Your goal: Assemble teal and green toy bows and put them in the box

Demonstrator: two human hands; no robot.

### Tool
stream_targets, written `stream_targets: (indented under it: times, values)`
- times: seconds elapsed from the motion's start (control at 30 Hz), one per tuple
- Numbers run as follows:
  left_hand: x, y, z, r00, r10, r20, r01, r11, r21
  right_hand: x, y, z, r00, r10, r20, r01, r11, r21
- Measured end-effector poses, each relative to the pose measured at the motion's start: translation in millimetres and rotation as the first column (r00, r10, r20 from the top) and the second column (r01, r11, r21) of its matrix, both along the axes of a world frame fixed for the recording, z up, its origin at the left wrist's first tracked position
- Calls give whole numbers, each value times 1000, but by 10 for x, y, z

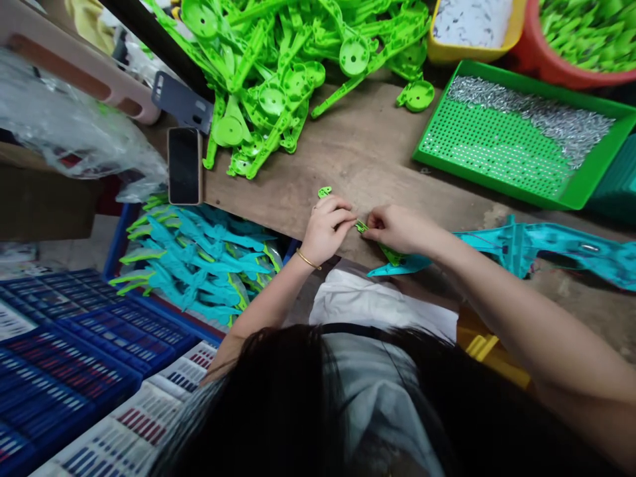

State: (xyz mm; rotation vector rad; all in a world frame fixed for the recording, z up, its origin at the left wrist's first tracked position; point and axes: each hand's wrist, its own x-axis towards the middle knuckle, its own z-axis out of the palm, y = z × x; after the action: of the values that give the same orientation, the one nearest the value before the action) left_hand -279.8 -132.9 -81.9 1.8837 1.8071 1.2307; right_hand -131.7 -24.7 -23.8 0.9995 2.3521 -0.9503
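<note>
While my left hand [325,228] pinches a green part [362,226] at the near edge of the tabletop [268,189], my right hand [395,226] meets it with curled fingers, though I cannot tell its grip. Beneath that forearm runs a blue piece [517,245]; beyond, I see a pile [272,98] and a tray [507,159].

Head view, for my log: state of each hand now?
Left hand: closed on the green part.
Right hand: closed, fingertips at the green part; what it pinches cannot be told.
</note>
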Motion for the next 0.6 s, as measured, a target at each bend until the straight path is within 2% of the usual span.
stream_targets:
  times: [0.13,0.27,0.33,0.47,0.6]
  values:
    - [-3,-6,28,1000,-1,-25,1,1000,-27,60,-56,48,999,9,-31,-8,999,49]
    - [1,-6,39,1000,-4,-17,4,999,-38,256,-269,163,1000,-6,-28,14,957,288]
    - [-2,-1,37,1000,-4,-16,3,999,-34,359,-418,174,998,49,-30,-34,924,381]
    - [-23,6,33,999,-5,-33,4,1000,-26,503,-631,78,980,184,-78,-120,854,506]
    - [48,-75,57,986,33,-166,-38,999,-27,543,-662,-16,973,212,-91,-127,821,557]
